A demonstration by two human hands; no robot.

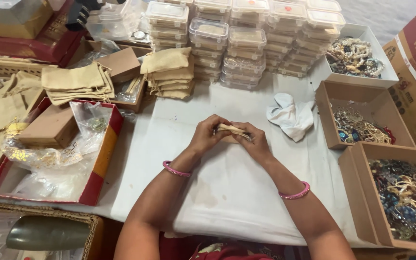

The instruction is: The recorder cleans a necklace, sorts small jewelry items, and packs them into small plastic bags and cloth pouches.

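Note:
My left hand (207, 136) and my right hand (253, 141) meet over the middle of a white cloth-covered table (232, 192). Together they pinch a small beige cloth pouch (232, 130), held flat between the fingertips of both hands. Something dark shows at the pouch's ends, too small to make out. A pink bangle sits on each wrist. A crumpled white cloth (291, 115) lies just to the right of my hands.
Stacks of clear plastic boxes (246, 38) line the back. Piles of beige pouches (169, 72) lie behind my hands and at the left (77, 83). Cardboard boxes of beaded jewellery (405, 197) stand on the right. A red tray with plastic bags (99, 159) is on the left.

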